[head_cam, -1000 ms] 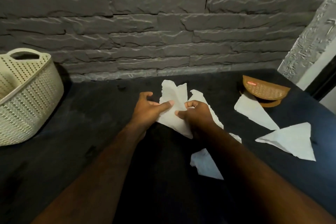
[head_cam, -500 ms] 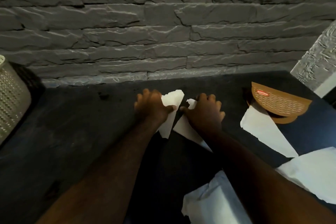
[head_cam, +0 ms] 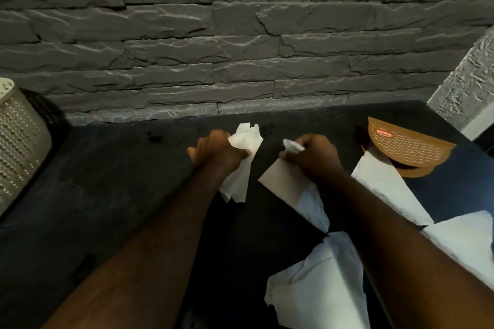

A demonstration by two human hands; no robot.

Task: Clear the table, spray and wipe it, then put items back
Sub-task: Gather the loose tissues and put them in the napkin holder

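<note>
Left of the brown woven holder [head_cam: 409, 147], both hands are over the dark table [head_cam: 120, 181], each with its own white paper napkin. The left hand [head_cam: 216, 153], the farther of the two from the holder, is a tight fist around the first napkin [head_cam: 244, 141]. A crumpled tuft sticks out above the thumb on the wall side. The rest trails out below the fist, long axis running from the wall toward the person, ragged end pointing back at the person. I cannot tell whether that end touches the table.

The right hand [head_cam: 312, 155], nearer the holder, has its fingers curled and pinching the second napkin [head_cam: 283, 181]. A small twist pokes out above the knuckles. The sheet runs on a slant, away from the wall and slightly toward the holder's side, narrowing to a tip that points at the person.

A flat napkin [head_cam: 387, 189] has its far corner tucked under the holder and stretches out toward the person. Nearer the person than the holder lie two more, one rumpled sheet [head_cam: 315, 283] by the right forearm and another [head_cam: 465, 243] at the frame's edge. Far left of the holder stands a cream perforated basket [head_cam: 21, 136]. Behind the holder rises a grey stone wall [head_cam: 240, 48].
</note>
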